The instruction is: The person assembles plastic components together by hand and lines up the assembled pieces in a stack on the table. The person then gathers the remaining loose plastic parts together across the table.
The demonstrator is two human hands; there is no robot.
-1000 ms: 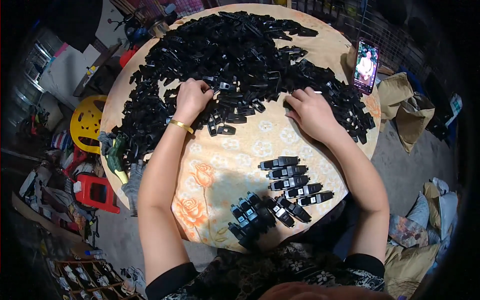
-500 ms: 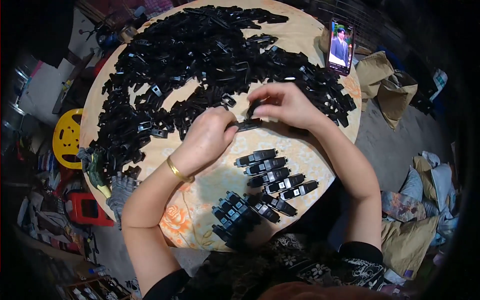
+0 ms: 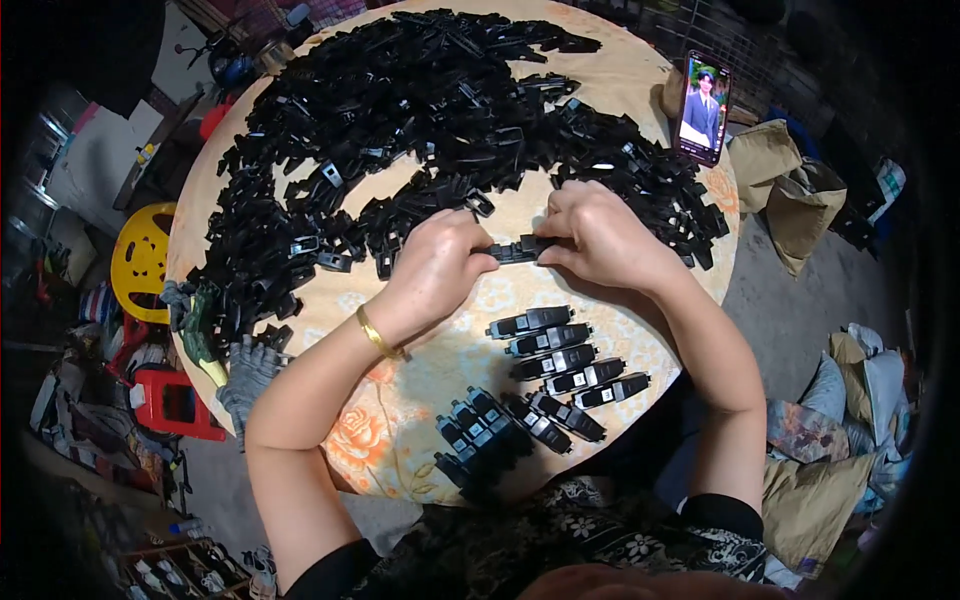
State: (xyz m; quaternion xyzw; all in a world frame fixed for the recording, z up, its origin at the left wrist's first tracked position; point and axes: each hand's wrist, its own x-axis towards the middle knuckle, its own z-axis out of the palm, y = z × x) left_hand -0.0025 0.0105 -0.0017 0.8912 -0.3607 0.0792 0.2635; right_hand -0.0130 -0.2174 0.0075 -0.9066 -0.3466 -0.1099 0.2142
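Between my two hands lies a black plastic part [image 3: 515, 250], long and narrow, low over the table. My left hand [image 3: 440, 262], a gold bangle at its wrist, pinches the part's left end. The other end is gripped by my right hand [image 3: 592, 232], fingers curled and thumb beneath; its fingers hide that end. Nearer to me, several similar black parts [image 3: 555, 362] lie side by side in slanted rows. Another group [image 3: 470, 430] sits in shadow close to the table's front edge. Beyond my hands spreads a big heap of loose black parts [image 3: 400, 110].
The round table [image 3: 385, 345] has a flowered cloth. A phone [image 3: 704, 108] stands upright at the far right, its screen lit. Grey gloves [image 3: 247, 385] lie at the left edge. Yellow [image 3: 145, 262] and red [image 3: 172, 402] stools stand left; sacks [image 3: 805, 205] lie on the floor at right.
My right hand has come down onto the right end of the part, from holding a dark piece just above it. My left hand keeps its pinch. The whole view has shifted slightly.
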